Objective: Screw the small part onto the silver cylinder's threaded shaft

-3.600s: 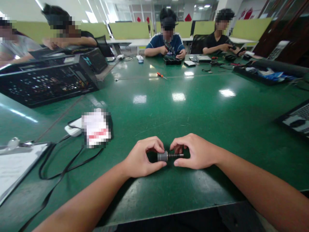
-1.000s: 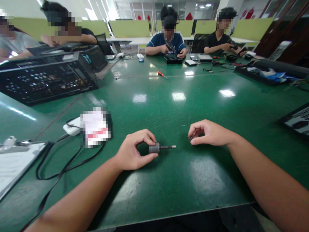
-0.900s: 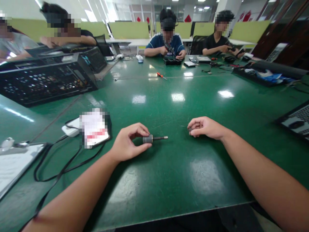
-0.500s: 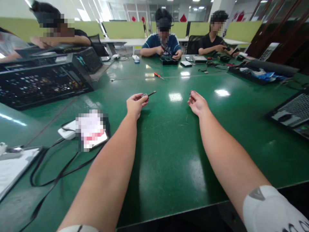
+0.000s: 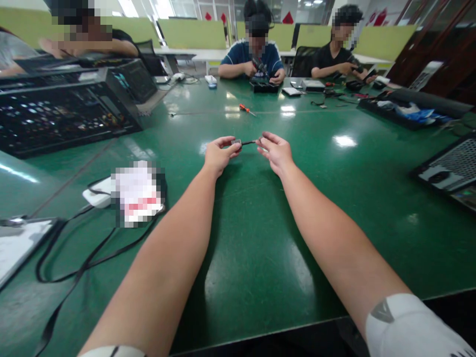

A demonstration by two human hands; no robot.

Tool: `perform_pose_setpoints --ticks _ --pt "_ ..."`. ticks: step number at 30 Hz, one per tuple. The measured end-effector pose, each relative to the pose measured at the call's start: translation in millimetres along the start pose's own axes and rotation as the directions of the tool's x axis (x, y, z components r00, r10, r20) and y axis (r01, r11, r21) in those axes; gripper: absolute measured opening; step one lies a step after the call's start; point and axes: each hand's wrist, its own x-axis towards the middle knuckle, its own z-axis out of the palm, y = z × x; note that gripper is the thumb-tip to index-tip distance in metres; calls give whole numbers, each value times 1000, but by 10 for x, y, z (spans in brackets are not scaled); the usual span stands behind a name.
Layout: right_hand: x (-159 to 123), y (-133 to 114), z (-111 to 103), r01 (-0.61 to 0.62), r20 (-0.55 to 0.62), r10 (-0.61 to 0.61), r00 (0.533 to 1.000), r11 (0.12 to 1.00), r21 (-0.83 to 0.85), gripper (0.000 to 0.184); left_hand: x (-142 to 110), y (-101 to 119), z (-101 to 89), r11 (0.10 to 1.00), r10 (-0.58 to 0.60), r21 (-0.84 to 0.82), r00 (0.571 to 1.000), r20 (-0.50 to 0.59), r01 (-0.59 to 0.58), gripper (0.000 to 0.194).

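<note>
Over the middle of the green table [image 5: 245, 238], my left hand [image 5: 219, 156] pinches a small grey block with a thin dark stem [image 5: 248, 143] pointing right. Its exact kind is too small to make out. My right hand [image 5: 277, 152] is closed at the fingertips around the stem's far end. Something tiny may sit between those fingers, but it is too small to name. Beyond both hands lies an orange-handled screwdriver [image 5: 245, 108] on the tabletop.
At left stands a black computer case [image 5: 67, 116]; nearer are a blurred-out badge [image 5: 137, 193] with a black lanyard [image 5: 89, 265] and a clipboard [image 5: 28, 243]. A metal-meshed case part [image 5: 449, 168] and a black tray [image 5: 405, 114] occupy the right. Several people sit opposite.
My right hand has moved left and my left hand slightly right, so the right fingertips now meet the stem's end. The camera view has tilted down a little.
</note>
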Motion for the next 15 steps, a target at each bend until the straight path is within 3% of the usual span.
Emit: perform_pose_setpoints --ticks 6,15 --pt "-9 59 3 -5 -40 2 999 997 -71 17 -37 9 26 1000 17 8 999 42 -18 35" --pt "-16 87 -24 -25 66 36 997 987 -161 25 -70 5 46 999 14 32 992 125 -18 43"
